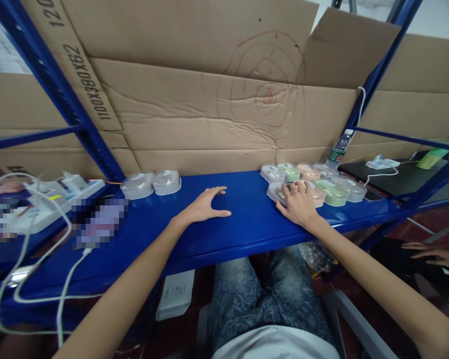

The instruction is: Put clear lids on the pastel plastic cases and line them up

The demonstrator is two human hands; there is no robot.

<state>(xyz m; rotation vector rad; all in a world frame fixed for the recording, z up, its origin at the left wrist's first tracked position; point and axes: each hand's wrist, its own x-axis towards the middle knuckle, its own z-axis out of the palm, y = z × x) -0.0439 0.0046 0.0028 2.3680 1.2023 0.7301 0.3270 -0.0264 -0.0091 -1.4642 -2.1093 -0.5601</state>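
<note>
My left hand (205, 205) hovers over the blue shelf board (243, 225), thumb and fingers spread with nothing between them. My right hand (299, 202) is at the near row of rounded plastic cases on the right. Its fingers curl over a grey-white case (272, 191) at that row's left end, and part of it is hidden under them. Beside it sit a pink case (317, 196), a green case (334, 193) and a whitish case (353, 189). Behind them is another row, with a whitish case (272, 173), a green case (290, 172) and a pink case (309, 172).
Two whitish cases (167, 182) stand at the board's back left. A phone (103, 222) with a white cable (73, 271) and power strips (56, 202) lie left. A water bottle (338, 149) stands behind the right cases. Cardboard (179, 109) walls the back. Another person's hand (434, 253) shows far right.
</note>
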